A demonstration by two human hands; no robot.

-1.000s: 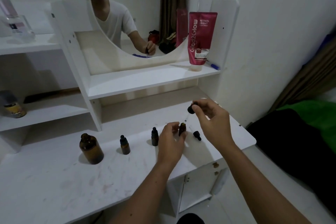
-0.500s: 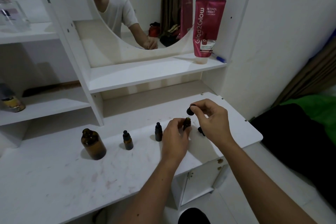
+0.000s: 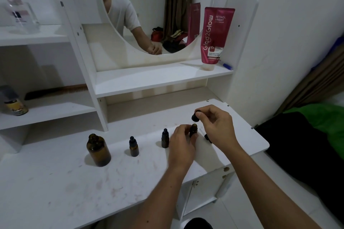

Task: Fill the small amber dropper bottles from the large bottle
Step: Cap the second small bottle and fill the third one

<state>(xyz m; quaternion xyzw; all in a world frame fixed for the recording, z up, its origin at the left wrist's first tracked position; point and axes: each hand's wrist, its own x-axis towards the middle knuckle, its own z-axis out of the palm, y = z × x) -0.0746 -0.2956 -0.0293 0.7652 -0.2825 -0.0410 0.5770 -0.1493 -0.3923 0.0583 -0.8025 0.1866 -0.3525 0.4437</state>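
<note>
A large amber bottle (image 3: 98,151) stands uncapped on the white desk (image 3: 55,182) at the left. Two small capped amber dropper bottles (image 3: 134,147) (image 3: 165,138) stand to its right. My left hand (image 3: 183,145) holds a third small amber bottle (image 3: 193,129), open at the top. Just above its mouth my right hand (image 3: 216,126) pinches a black dropper cap (image 3: 195,116) by the bulb. Another black dropper cap (image 3: 207,137) lies on the desk, partly hidden behind my right hand.
A pink tube (image 3: 216,35) stands on the shelf under the round mirror (image 3: 158,11). A small jar (image 3: 15,106) and a comb (image 3: 55,90) sit on the left shelves. The desk's right edge (image 3: 264,145) is near my right wrist. A bed with green cloth (image 3: 320,117) lies at right.
My right hand has brought the dropper cap down from well above the small bottle to just over its mouth. My left hand keeps its hold on the bottle. The view has shifted a little.
</note>
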